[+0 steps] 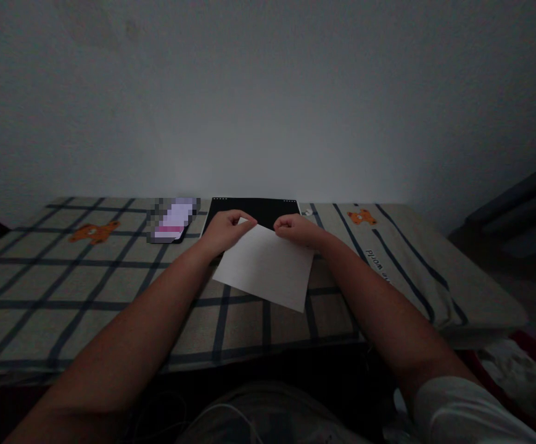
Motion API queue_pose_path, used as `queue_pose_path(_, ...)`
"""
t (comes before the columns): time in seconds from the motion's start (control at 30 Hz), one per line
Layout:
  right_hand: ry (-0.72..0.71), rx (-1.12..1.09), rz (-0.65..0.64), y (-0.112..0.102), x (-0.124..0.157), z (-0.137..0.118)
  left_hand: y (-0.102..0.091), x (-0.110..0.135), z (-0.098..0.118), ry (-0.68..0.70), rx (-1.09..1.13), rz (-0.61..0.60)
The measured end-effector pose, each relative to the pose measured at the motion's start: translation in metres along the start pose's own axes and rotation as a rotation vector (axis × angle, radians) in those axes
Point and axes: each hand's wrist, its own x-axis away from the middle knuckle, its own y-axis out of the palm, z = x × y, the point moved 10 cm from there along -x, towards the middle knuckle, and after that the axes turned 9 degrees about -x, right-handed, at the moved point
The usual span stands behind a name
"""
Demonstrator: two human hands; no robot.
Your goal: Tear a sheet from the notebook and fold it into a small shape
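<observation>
A white sheet of paper (pixel 268 265) is held at its far edge, tilted a little, over the near part of a black flat pad (pixel 258 206) with punched holes along its back edge. My left hand (pixel 228 229) pinches the paper near its far left corner between thumb and fingers. On the right, my right hand (pixel 298 229) is closed with curled fingers at the far right part of the sheet. The sheet's near edge slants down to the right above the tablecloth.
A phone (pixel 173 219) with a lit screen lies left of the pad. A checked tablecloth (pixel 124 283) with orange animal figures covers the table, which meets a grey wall (pixel 268 98). A small white thing (pixel 309 212) rests right of the pad. Dark furniture stands at far right.
</observation>
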Motion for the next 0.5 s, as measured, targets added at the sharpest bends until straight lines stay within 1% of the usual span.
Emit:
queue_pose_path(0.13,0.015,0.03,-0.002,-0.002,0.0,0.001,-0.002,-0.002,0.004,0.038,-0.038,0.002)
queue_pose_path(0.23,0.044,0.043,0.016,-0.007,0.001,0.005,-0.01,-0.003,0.003,0.053,-0.036,0.045)
queue_pose_path(0.37,0.075,0.034,0.039,-0.017,0.0,0.014,-0.023,-0.007,-0.01,0.005,-0.025,0.107)
queue_pose_path(0.5,0.056,0.008,0.067,-0.03,-0.001,0.022,-0.034,-0.012,-0.023,-0.024,0.007,0.15)
